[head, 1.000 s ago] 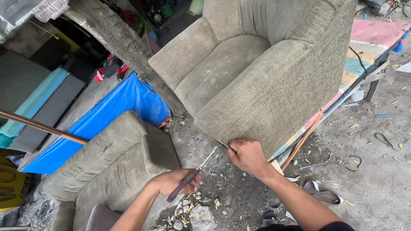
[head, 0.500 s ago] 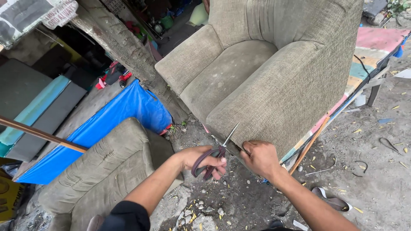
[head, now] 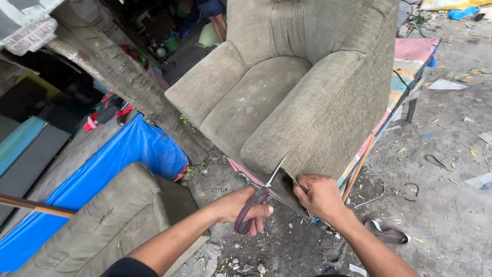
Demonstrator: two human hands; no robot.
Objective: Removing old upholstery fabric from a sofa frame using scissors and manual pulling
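While the right hand point(head: 320, 195) pinches the armchair's point(head: 307, 92) loosened fabric point(head: 312, 128) at the arm's lower front, the left hand point(head: 241, 205) is closed around scissors point(head: 256, 197), blades parted; the woven cloth looks soft, best held taut near the cut.

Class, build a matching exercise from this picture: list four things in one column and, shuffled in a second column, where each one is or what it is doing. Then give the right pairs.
Column one:
1. left hand
2. right hand
3. blue tarp
4. second armchair

Column two:
A. lies on the ground beside the tree trunk
B. pinches the fabric at the lower edge of the raised armchair
C. holds the scissors
D. sits low at the bottom left of the view

Pairs: 1-C, 2-B, 3-A, 4-D
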